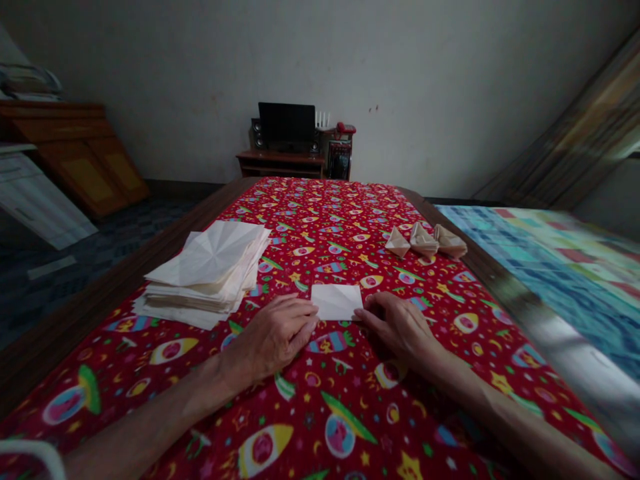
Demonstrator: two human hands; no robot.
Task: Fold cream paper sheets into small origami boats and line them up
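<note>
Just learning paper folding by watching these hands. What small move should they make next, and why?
Probably lift one edge of the white folded paper along a crease. The left hand and right hand already have their fingertips at its opposite sides, and faint creases show across it.

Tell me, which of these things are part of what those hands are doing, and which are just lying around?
Part of the work:
left hand, right hand, white paper square, stack of creased paper sheets, three folded paper pieces

Just lying around:
black monitor, wooden cabinet
</note>
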